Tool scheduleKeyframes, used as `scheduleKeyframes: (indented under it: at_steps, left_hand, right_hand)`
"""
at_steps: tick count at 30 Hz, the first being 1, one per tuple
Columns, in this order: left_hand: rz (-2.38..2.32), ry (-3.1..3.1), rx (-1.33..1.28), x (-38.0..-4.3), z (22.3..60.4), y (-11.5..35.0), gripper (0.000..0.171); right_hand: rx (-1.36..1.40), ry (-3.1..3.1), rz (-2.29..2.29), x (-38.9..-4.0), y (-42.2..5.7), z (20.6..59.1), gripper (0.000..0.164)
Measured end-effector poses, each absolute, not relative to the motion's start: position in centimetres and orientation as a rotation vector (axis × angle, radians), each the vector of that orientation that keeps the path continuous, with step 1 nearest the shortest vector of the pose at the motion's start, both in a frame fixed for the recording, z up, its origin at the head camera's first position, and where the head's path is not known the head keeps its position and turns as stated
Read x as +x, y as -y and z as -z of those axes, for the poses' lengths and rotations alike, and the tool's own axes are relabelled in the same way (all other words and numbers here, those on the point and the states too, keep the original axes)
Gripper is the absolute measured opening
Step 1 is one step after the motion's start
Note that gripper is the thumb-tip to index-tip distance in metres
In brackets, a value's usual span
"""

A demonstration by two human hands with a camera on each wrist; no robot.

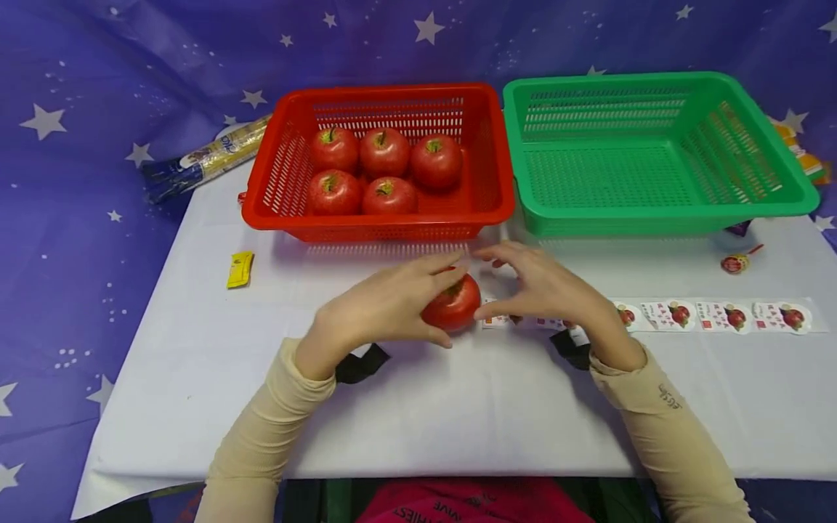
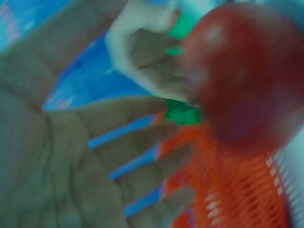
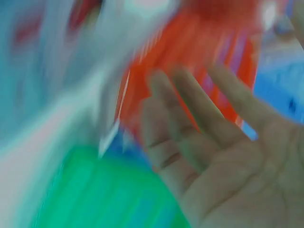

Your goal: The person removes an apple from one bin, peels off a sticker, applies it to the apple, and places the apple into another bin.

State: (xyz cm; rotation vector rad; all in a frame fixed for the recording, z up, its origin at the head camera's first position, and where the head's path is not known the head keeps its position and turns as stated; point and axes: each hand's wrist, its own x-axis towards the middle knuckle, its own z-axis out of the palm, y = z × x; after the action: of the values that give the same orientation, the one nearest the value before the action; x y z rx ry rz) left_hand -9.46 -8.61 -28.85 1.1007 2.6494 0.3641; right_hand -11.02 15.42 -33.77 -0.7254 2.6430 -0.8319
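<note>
One red apple (image 1: pixel 455 305) sits on the white table between the two hands. My left hand (image 1: pixel 395 301) lies along the apple's left side, thumb and fingers spread around it. The left wrist view shows that palm (image 2: pixel 71 161) with straight, parted fingers and the apple (image 2: pixel 247 76) beyond the fingertips. To the right of the fruit, my right hand (image 1: pixel 546 283) hovers over a strip of stickers, thumb tip right at the apple's edge. Its fingers look loosely bent in the blurred right wrist view. Several more apples (image 1: pixel 386 152) sit in the red basket (image 1: pixel 379 226).
Right of the red basket stands a green basket (image 1: pixel 660 221). A strip of fruit-printed stickers (image 1: pixel 722 317) runs along the table's right side. A yellow packet (image 1: pixel 240 269) lies at left, a lollipop (image 1: pixel 735 263) at right, and a long pasta-like package (image 1: pixel 209 160) behind the left edge.
</note>
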Motion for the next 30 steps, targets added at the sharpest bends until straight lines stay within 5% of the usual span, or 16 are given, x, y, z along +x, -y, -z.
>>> scheduleKeyframes:
  at_steps: [5, 9, 17, 23, 30]
  left_hand:
    - [-0.377, -2.577, 1.132, -10.6, 30.9, 6.4, 0.078]
    - [-0.422, -2.552, 1.116, -11.1, 31.1, 6.4, 0.063]
    - [-0.496, -2.492, 1.230, -12.3, 30.8, 3.4, 0.061]
    - [-0.601, -2.431, 1.278, -12.9, 32.3, -0.5, 0.030]
    - [-0.894, -2.199, 1.125, -13.8, 32.6, -0.4, 0.018]
  right_hand:
    - [-0.609, -2.629, 0.518, -11.4, -18.9, 33.7, 0.036]
    - [-0.661, -2.611, 0.422, -11.6, -20.0, 34.3, 0.020]
    - [-0.674, -2.442, 0.803, -12.6, -21.3, 34.8, 0.018]
    - [-0.681, -2.350, 0.978, -12.0, -22.1, 35.0, 0.032]
    - [-0.705, -2.187, 1.289, -11.7, -22.9, 35.1, 0.029]
